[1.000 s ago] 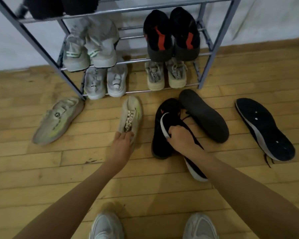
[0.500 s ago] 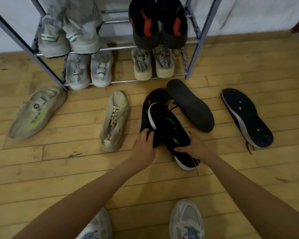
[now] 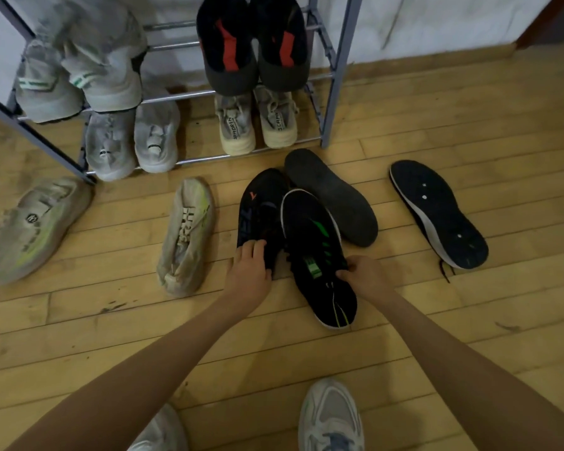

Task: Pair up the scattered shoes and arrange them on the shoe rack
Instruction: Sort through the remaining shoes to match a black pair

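Note:
On the wooden floor before the grey shoe rack (image 3: 334,92) lie several loose shoes. My right hand (image 3: 367,276) grips a black shoe with green marks (image 3: 316,252) by its side. My left hand (image 3: 249,271) holds the heel end of a black shoe with an orange mark (image 3: 259,209). A black shoe lying sole up (image 3: 332,195) touches these two. Another sole-up dark shoe with a white edge (image 3: 437,213) lies apart at the right. Two beige shoes with yellow-green stripes lie to the left, one (image 3: 188,236) near my left hand, one (image 3: 35,227) by the rack's leg.
The rack holds paired shoes: black-and-red ones (image 3: 253,43), grey ones (image 3: 79,73), pale grey ones (image 3: 132,141) and cream ones (image 3: 256,122). My own feet in white sneakers (image 3: 331,416) stand at the bottom edge. A white wall runs behind the rack.
My left hand left the beige shoe and moved right onto the black orange-marked shoe. My right hand turned the green-marked shoe upright and slid down to its side.

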The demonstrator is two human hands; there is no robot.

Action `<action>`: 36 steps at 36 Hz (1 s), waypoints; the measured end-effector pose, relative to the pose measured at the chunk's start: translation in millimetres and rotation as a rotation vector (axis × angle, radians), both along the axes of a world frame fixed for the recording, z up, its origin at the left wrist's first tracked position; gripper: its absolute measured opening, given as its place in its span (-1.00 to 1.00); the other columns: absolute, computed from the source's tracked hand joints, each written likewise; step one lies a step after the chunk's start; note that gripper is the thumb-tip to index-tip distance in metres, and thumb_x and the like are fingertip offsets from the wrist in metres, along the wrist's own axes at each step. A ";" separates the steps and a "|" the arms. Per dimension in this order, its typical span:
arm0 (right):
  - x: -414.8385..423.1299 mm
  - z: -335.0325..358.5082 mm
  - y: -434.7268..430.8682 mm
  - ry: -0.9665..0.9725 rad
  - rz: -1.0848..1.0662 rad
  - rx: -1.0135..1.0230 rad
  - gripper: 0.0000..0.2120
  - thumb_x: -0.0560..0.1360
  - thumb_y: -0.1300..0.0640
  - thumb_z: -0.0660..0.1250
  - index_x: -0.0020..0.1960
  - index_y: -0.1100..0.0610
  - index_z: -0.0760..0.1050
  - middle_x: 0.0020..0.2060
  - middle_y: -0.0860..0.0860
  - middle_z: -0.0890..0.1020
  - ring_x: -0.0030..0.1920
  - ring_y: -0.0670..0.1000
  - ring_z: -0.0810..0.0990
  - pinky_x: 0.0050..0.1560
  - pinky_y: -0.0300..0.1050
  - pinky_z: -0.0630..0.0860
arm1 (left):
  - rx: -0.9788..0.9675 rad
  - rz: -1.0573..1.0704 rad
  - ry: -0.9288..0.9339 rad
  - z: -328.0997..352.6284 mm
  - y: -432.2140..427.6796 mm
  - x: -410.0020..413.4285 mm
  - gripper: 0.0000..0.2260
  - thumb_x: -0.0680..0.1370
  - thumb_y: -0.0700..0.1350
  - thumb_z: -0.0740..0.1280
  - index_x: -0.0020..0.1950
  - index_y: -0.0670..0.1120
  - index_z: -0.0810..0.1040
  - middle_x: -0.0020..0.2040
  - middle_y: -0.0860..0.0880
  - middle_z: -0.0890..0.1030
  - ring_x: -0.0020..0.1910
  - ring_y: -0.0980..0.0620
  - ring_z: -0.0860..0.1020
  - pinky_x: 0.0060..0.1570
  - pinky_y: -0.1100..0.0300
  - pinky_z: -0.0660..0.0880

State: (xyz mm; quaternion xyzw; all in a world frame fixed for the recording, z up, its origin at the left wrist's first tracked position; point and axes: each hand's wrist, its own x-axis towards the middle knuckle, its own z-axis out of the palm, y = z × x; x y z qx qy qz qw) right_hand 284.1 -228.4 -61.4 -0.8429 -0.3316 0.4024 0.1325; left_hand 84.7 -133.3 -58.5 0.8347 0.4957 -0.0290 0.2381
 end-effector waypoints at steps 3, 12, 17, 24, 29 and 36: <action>11.1 4.2 -0.7 -0.014 0.091 -0.038 -0.74 0.51 0.08 0.33 0.03 0.28 0.57 -0.09 0.17 0.66 -0.04 0.15 0.62 -0.18 -0.04 0.49 | 0.102 -0.081 -0.009 0.8 -0.1 10.5 -0.49 0.55 -0.15 0.24 0.48 -0.13 0.18 0.48 -0.16 0.18 0.47 -0.17 0.15 0.44 -0.02 0.16; 61.2 19.0 51.8 -0.091 -0.205 0.178 -0.47 0.50 0.10 0.35 0.40 0.25 0.31 0.29 0.22 0.47 0.31 0.23 0.44 0.29 0.06 0.41 | 0.064 -0.474 0.067 -13.8 15.4 67.1 -0.61 0.63 -0.01 0.10 0.44 -0.07 0.34 0.46 -0.09 0.31 0.47 -0.07 0.23 0.49 0.03 0.10; 74.4 5.8 70.2 -0.132 -0.190 -0.022 -0.30 0.45 0.07 0.41 0.43 0.29 0.15 0.33 0.26 0.39 0.34 0.26 0.36 0.31 0.09 0.37 | -0.031 -0.507 0.136 -16.8 34.3 70.3 -0.58 0.61 0.00 0.17 0.43 -0.12 0.35 0.44 -0.10 0.32 0.41 -0.09 0.30 0.42 0.08 0.22; 86.0 -0.3 73.3 -0.002 -0.299 -0.004 -0.37 0.32 0.14 0.53 0.30 0.28 0.39 0.26 0.19 0.48 0.24 0.22 0.47 0.21 0.10 0.48 | -0.050 -0.504 0.113 -15.6 39.9 69.6 -0.65 0.62 -0.07 0.14 0.39 -0.11 0.40 0.39 -0.07 0.39 0.34 -0.06 0.38 0.33 0.10 0.33; 71.2 17.2 66.3 -0.358 -0.101 0.459 -0.67 0.49 0.30 0.32 0.25 0.27 0.48 0.17 0.21 0.45 0.14 0.15 0.50 0.21 -0.06 0.45 | 0.026 -0.300 -0.163 0.2 43.0 75.7 -0.68 0.61 -0.13 0.18 0.36 -0.14 0.43 0.35 -0.09 0.41 0.34 -0.07 0.38 0.33 0.11 0.34; 52.8 35.2 44.9 -0.558 0.135 0.830 -0.71 0.54 0.20 0.15 0.10 0.26 0.60 -0.11 0.19 0.56 -0.08 0.07 0.47 -0.07 -0.11 0.45 | 0.394 -0.179 -0.321 33.7 63.5 79.8 -0.53 0.54 -0.18 0.30 0.44 -0.19 0.32 0.44 -0.26 0.30 0.44 -0.27 0.25 0.44 -0.12 0.22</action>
